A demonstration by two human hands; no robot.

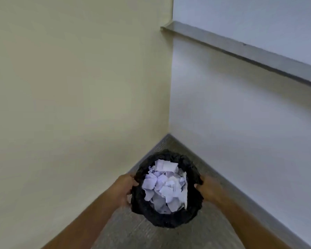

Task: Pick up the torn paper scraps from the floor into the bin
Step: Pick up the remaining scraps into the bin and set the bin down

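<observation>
- Black liner, crumpled all round the rim: that's your bin (pixel 166 219), sitting in the corner where the cream wall (pixel 75 87) meets the pale grey wall (pixel 241 123).
- Your left hand (pixel 125 188) grips the bin's left side, fingers curled onto the liner edge.
- Your right hand (pixel 209 187) does the same on the opposite side, thumb hooked at the rim. So your hands are set well apart, each clamped on the bin, nothing else held.
- Look inside: torn paper scraps (pixel 164 186), white and bluish, heaped up close to the rim. That's where the task's material is now.
- Floor (pixel 133 230) check: the grey carpet strip showing around the bin carries no scraps that I can make out.
- Only this corner of floor is in shot, mind you; anything behind you or off to the sides is out of view.
- My read: collecting looks done or very nearly so, and you seem to be handling the full bin itself, whether lifting or setting down I can't tell.
</observation>
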